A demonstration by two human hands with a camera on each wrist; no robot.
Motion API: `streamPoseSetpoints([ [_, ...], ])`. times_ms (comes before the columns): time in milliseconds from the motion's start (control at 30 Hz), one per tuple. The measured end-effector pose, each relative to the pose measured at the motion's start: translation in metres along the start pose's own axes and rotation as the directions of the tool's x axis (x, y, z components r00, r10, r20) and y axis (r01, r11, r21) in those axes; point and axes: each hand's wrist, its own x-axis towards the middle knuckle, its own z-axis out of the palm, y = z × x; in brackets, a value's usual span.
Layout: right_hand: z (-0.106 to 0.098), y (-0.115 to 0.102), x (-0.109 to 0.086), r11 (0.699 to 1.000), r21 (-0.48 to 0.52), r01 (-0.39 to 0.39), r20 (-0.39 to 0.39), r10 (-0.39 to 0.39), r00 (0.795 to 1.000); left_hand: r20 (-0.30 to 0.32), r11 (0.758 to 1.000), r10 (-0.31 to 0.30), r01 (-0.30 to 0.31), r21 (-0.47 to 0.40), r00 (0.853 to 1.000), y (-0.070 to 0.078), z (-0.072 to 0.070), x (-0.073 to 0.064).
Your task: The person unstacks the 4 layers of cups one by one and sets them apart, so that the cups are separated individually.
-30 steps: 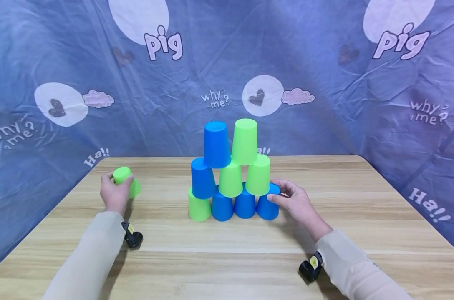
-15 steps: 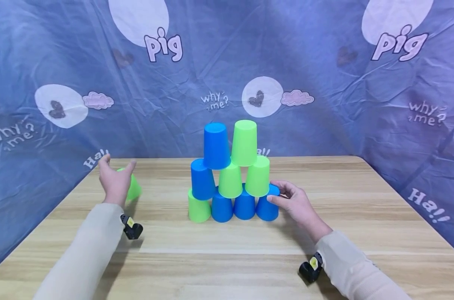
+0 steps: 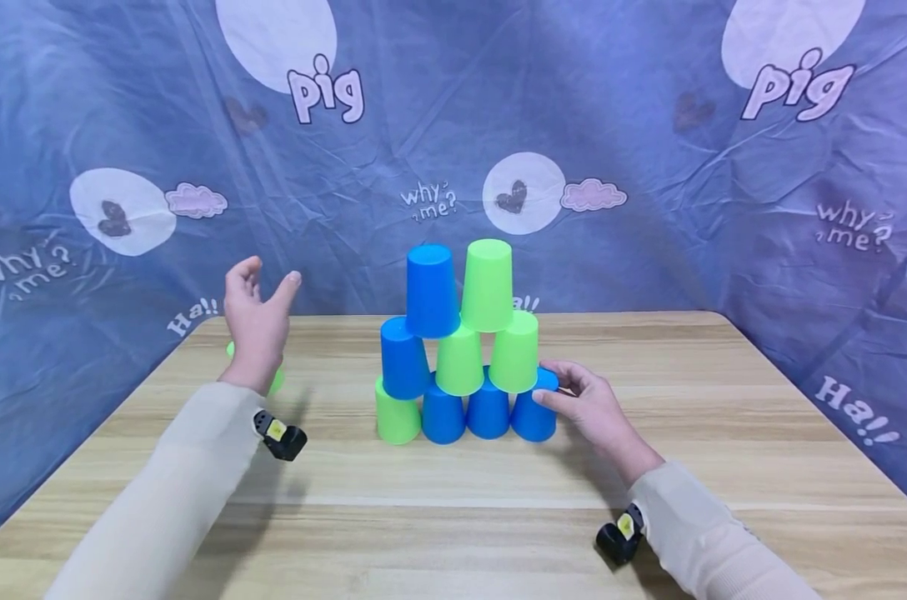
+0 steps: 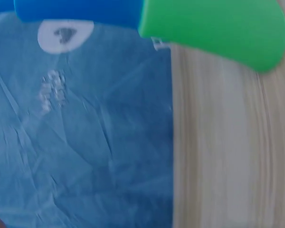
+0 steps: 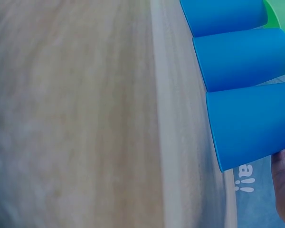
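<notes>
A pyramid of upside-down cups stands mid-table. Its bottom row has a green cup at the left end, then blue cups up to the rightmost blue cup. Above sit a blue cup and two green ones; on top are a blue cup and a green cup. My right hand holds the rightmost bottom blue cup, thumb in front, fingers around its side. My left hand is raised with fingers spread, holding nothing. Behind its wrist, a loose green cup is mostly hidden.
The wooden table runs back to a blue printed cloth hanging behind it. A small black wrist camera is on the left sleeve and another black camera on the right.
My left hand has let go of the loose green cup, opened, and moved up and slightly right. The right hand and the pyramid have stayed put.
</notes>
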Motion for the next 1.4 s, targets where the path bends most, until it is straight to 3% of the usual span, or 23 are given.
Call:
streamPoseSetpoints([
  [133,0.000,0.000,0.000,1.000,-0.001,0.007,0.003,-0.007,1.000,0.022,0.993,0.074,-0.072,-0.092,0.997,0.012,0.009,-0.009],
  [233,0.000,0.000,0.001,1.000,-0.002,0.017,-0.001,-0.017,1.000,0.071,0.983,0.155,-0.146,-0.111,0.985,0.021,0.016,-0.017],
  [500,0.000,0.000,0.001,1.000,-0.006,0.026,-0.007,-0.027,1.000,0.215,0.954,0.287,-0.256,-0.157,0.934,0.044,0.036,-0.037],
  [700,-0.001,0.000,0.001,1.000,0.003,0.022,-0.009,-0.022,1.000,0.275,0.919,0.379,-0.325,-0.221,0.884,0.049,0.047,-0.051],
  [933,-0.001,0.000,0.001,1.000,0.005,0.024,-0.007,-0.024,1.000,0.379,0.960,0.258,-0.193,-0.201,0.889,0.052,0.057,-0.065],
  [1167,-0.001,0.001,0.001,1.000,0.002,0.014,-0.001,-0.014,1.000,0.479,0.989,0.133,-0.082,-0.127,0.868,0.060,0.067,-0.072],
  [1400,0.000,0.001,0.000,1.000,0.025,0.000,0.004,0.000,1.000,0.536,0.999,0.049,-0.042,-0.026,0.843,0.060,0.071,-0.078],
])
